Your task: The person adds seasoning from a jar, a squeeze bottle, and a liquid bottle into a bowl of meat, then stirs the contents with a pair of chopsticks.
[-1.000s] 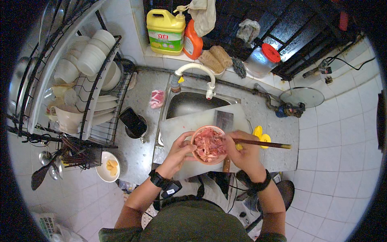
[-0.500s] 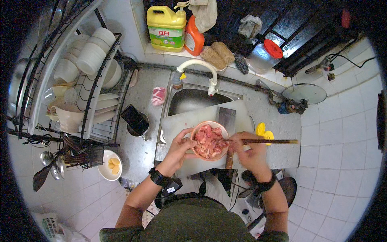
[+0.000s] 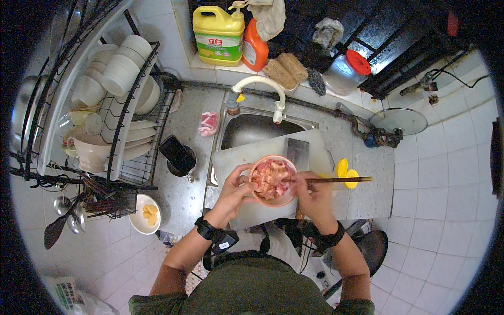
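My left hand (image 3: 235,190) grips the left side of a small orange-rimmed bowl (image 3: 279,202), thumb at the rim. Pieces of raw pink meat (image 3: 271,174) fill much of it, slightly blurred. In my right hand (image 3: 316,198) is a pair of dark chopsticks (image 3: 338,180); their tips are in the meat and their back ends point right. Below the bowl lies a white cutting board (image 3: 233,164) that spans the front of the sink. A cleaver (image 3: 297,150) rests on the board, its blade showing beyond the bowl and its handle mostly hidden by my right hand.
Behind the board are a steel sink (image 3: 257,134) and a faucet (image 3: 260,80). A dish rack (image 3: 131,105) stands left, near a bowl of yellowish pieces (image 3: 140,220) and a metal cup holding a dark phone-like slab (image 3: 177,153). Yellow plastic pieces (image 3: 350,181) lie right; a glass lid (image 3: 404,122) leans on the wall.
The chopsticks have shifted left and levelled out, and the meat has been moved about in the bowl. My right hand has come slightly left; the left keeps its hold.
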Tool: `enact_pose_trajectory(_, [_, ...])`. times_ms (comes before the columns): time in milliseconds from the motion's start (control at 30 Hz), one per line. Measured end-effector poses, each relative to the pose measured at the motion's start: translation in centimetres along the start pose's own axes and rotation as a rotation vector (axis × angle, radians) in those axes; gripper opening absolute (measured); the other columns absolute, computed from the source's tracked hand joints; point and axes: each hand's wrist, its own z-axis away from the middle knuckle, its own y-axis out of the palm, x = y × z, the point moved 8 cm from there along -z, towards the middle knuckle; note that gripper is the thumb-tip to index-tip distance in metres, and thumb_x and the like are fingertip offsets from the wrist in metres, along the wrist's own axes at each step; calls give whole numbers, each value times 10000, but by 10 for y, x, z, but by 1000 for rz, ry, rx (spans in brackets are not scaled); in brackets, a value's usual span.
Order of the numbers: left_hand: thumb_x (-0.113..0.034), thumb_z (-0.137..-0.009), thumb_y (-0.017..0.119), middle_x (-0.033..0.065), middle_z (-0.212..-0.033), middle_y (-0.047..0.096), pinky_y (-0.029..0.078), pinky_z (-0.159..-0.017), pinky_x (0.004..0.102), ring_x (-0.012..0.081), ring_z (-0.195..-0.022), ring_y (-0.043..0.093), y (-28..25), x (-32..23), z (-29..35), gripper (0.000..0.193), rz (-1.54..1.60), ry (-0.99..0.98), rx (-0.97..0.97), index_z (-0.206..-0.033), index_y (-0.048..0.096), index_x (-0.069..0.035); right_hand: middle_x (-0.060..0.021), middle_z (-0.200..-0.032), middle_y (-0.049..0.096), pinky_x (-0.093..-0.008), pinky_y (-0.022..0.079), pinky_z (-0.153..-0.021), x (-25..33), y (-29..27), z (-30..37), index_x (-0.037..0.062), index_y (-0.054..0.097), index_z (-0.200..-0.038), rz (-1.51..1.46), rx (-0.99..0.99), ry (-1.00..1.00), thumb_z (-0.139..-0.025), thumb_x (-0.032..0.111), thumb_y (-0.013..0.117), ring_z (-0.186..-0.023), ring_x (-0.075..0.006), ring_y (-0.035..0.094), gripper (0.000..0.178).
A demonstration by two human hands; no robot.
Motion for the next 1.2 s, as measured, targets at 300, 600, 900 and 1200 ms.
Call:
enact_pose_trajectory(300, [-53,-784,592,36,-842,581,572,-656,345,146,-812,611,0,7,2,457,34,-9,11,-1214,448,-103,-81,-708,612,-236,479,-530,48,10,-8,-31,602,-819,244,128,-277,-837,14,559,-576,-113,599,65])
enact_pose_trajectory(600, [-59,-796,578,25,-817,576,575,-639,311,132,-774,621,-9,8,0,455,101,35,-75,-1224,430,-102,-94,-654,603,-248,448,-508,43,22,12,-13,615,-818,168,58,-296,-803,27,582,-552,-146,588,54])
enact_pose_trajectory(900, [-53,-799,571,57,-854,590,577,-654,344,162,-797,623,-8,-4,3,458,137,54,-77,-1230,424,-91,-82,-632,599,-244,466,-545,33,-11,13,-10,612,-794,298,93,-149,-813,2,558,-576,-143,596,58])
enact_pose_trajectory(1200, [-66,-783,592,56,-882,571,573,-669,340,154,-817,604,-6,-4,5,479,3,60,-37,-1232,428,-90,-91,-670,624,-233,472,-555,54,-15,-9,-16,601,-755,322,40,-286,-808,20,574,-597,-131,607,69])
